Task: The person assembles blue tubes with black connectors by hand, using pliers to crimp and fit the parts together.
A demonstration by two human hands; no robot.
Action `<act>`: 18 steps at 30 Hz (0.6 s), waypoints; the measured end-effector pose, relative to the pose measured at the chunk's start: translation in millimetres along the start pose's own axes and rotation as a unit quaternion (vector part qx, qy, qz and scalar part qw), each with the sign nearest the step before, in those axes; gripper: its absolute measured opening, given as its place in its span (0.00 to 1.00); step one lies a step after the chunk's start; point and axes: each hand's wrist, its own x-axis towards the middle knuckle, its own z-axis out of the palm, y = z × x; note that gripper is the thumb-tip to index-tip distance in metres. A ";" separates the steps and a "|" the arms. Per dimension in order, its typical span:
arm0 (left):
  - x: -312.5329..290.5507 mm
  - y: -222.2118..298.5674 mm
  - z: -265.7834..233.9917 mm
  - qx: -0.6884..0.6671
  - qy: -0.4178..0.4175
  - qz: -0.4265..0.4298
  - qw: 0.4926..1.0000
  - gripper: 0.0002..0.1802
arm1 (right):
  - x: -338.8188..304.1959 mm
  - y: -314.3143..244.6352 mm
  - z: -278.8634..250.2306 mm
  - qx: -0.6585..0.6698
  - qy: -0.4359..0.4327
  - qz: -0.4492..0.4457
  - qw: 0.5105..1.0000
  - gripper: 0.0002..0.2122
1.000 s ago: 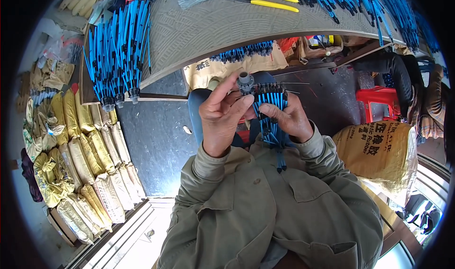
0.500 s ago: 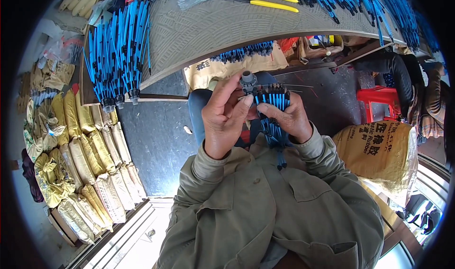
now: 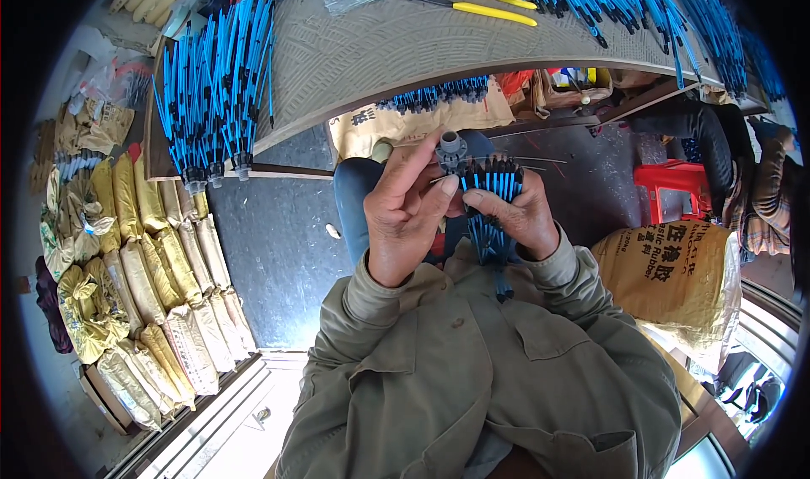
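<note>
Two at once: pinching grey fitting (image 3: 452,148) in left grip (image 3: 401,219) | pinching blue sticks (image 3: 494,182) in right grip (image 3: 526,219), just beside | likely for steadiness

Strong light burned out to white at seven o'clock and laid a sheen on the floor (image 3: 283,310) near eight; more glare showed toward four. Below the tabletop (image 3: 354,49), shade gathered around two. The left hand (image 3: 407,217) and right hand (image 3: 525,217) looked fairly crisp. Distortion bowed straight edges; black vignetting swallowed the corners.
</note>
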 end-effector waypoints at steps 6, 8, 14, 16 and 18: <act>-3.1 -0.2 2.9 -0.067 0.013 0.001 0.998 0.27 | -2.9 0.6 -4.8 -0.084 -0.015 -0.035 0.996 0.11; -2.6 0.6 4.5 -0.069 0.021 0.011 0.997 0.28 | -3.7 -1.0 -5.7 -0.114 -0.027 -0.017 0.993 0.14; -7.5 6.1 12.9 -0.064 0.067 -0.027 0.995 0.26 | -5.0 -4.6 0.6 -0.091 -0.029 -0.054 0.994 0.13; -7.7 5.6 15.8 -0.048 0.092 -0.011 0.995 0.25 | -3.8 -2.9 -0.7 -0.112 -0.035 -0.091 0.989 0.12; -8.0 3.4 17.3 -0.046 0.099 -0.003 0.994 0.24 | -3.1 -3.7 -1.3 -0.116 -0.040 -0.089 0.988 0.13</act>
